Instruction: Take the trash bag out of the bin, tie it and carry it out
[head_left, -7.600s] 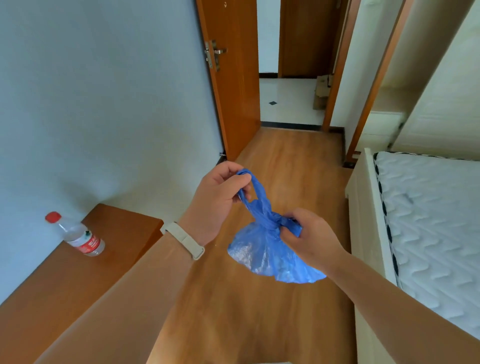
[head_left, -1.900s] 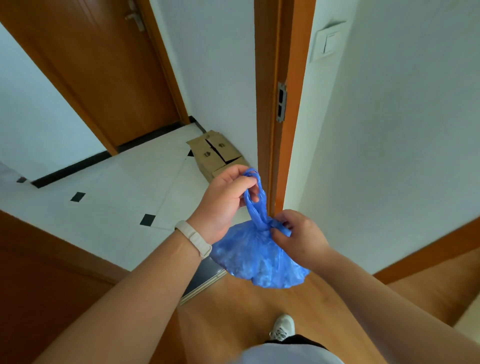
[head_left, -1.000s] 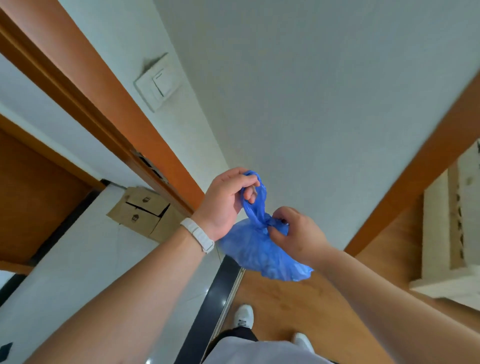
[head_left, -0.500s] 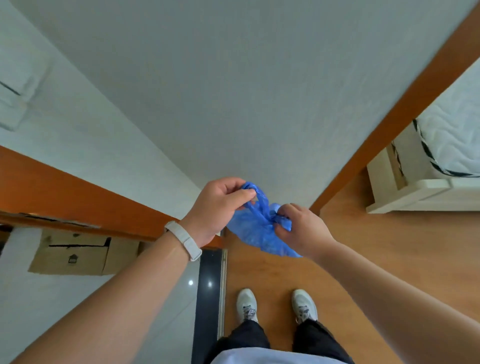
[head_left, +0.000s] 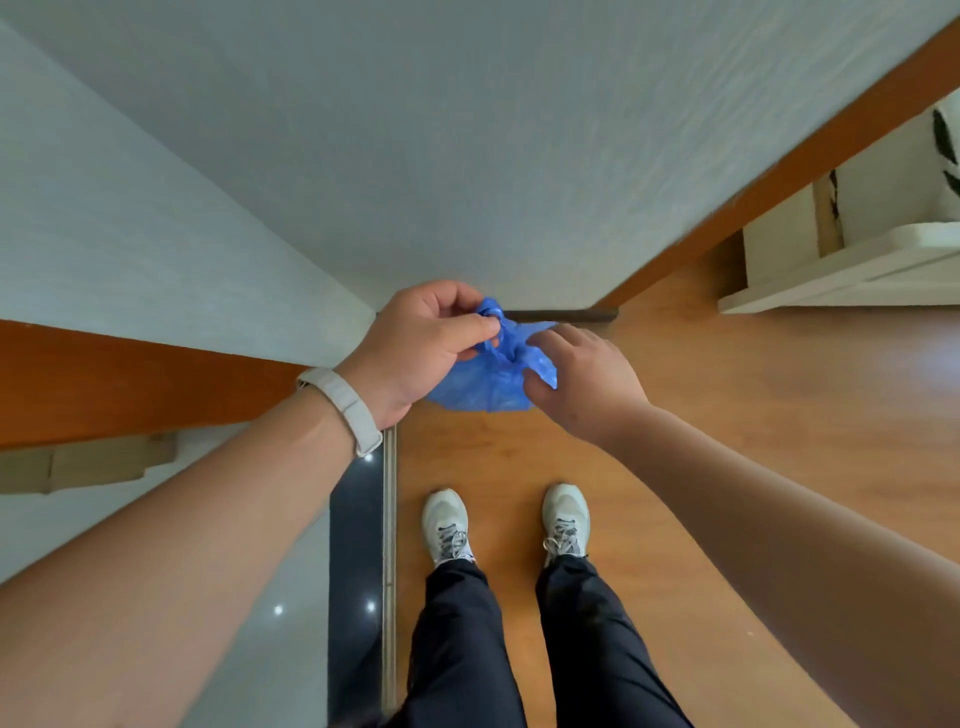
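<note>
While the left hand (head_left: 415, 348) pinches the knotted blue trash bag (head_left: 485, 382), the right hand (head_left: 582, 379) hovers beside it, fingers loosely spread, so carrying out seems next.

Thin crinkled blue plastic trash bag (head_left: 480, 387), faintly shiny. At five o'clock, smooth wood-grain floor (head_left: 753, 415) with a soft sheen; at seven, glossy dark threshold strip (head_left: 356, 519). Matt textured wall (head_left: 467, 156) at twelve.

Partly hidden bag

Both hands cover much of the bag (head_left: 480, 387); the right hand (head_left: 582, 382) hides whether its fingers grip it.
</note>
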